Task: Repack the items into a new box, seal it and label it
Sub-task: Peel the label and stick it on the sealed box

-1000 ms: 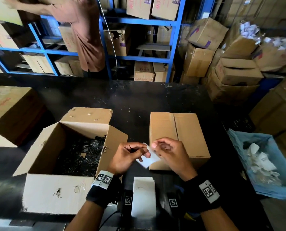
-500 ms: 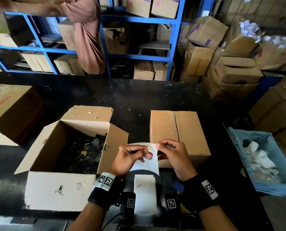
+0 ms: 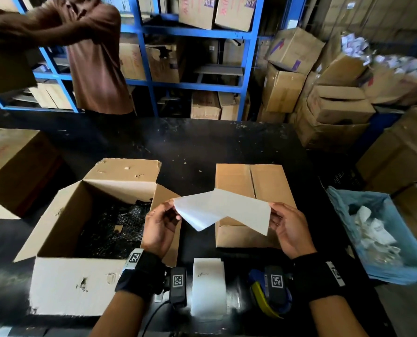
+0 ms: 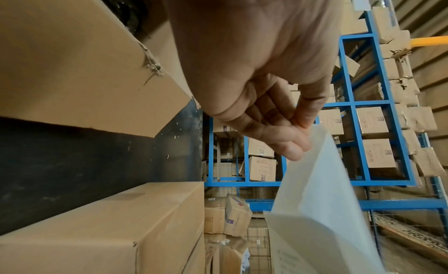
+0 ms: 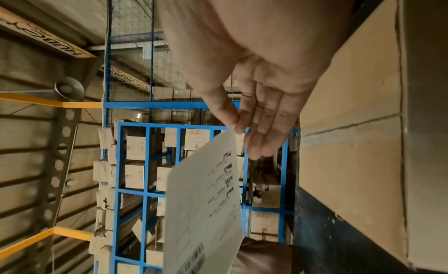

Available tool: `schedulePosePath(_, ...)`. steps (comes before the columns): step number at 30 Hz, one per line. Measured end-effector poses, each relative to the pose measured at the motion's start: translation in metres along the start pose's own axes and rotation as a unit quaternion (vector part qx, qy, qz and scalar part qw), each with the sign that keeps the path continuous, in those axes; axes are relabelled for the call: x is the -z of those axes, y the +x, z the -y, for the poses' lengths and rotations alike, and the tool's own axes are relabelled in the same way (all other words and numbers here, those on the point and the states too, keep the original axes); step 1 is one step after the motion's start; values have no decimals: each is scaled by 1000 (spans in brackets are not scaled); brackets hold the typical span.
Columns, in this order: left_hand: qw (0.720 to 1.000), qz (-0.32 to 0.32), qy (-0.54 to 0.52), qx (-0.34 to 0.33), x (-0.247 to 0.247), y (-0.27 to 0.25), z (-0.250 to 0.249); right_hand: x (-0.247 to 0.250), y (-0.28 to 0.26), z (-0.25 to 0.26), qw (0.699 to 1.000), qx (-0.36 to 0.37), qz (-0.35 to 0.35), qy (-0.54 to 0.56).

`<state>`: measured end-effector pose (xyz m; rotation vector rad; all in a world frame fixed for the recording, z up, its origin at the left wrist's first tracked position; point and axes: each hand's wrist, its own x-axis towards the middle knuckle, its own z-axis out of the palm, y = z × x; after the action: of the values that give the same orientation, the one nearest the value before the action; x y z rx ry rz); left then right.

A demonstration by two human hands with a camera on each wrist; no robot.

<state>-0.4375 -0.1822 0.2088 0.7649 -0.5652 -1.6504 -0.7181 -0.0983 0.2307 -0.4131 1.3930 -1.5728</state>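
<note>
Head view is showing the left hand [image 3: 160, 229] and right hand [image 3: 289, 229] pinching the label [image 3: 241, 211] and its peeled backing [image 3: 195, 214] apart, directly over the sealed box [image 3: 270, 183] at frame centre.

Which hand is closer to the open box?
Left. The left hand is just above the open box's right flap; the right hand is over the closed box.

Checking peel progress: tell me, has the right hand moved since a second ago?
Yes. The right hand has swung right, from the closed box's front middle to its right corner, pinching the label.
</note>
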Motion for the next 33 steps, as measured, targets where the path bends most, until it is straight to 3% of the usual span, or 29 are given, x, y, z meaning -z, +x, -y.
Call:
schedulePosePath(11,998,-28,47,11,7,34,4,56,20,10,993,47,-107,18)
schedulePosePath(15,990,-41,121,64,24,51,13,72,27,23,992,64,-102,50)
schedulePosePath(17,971,-56,198,117,35,63,29,71,30,25,994,66,-71,41)
schedulePosePath(20,921,-56,343,178,51,77,66,55,33,24,997,72,-35,10)
schedulePosePath(27,798,10,566,207,75,106,127,13,56,16,998,61,-8,-9)
schedulePosePath(29,751,46,630,190,77,113,133,6,67,13,999,49,-2,-15)
schedulePosePath(33,628,76,760,150,82,120,145,-3,87,8,999,36,2,-30)
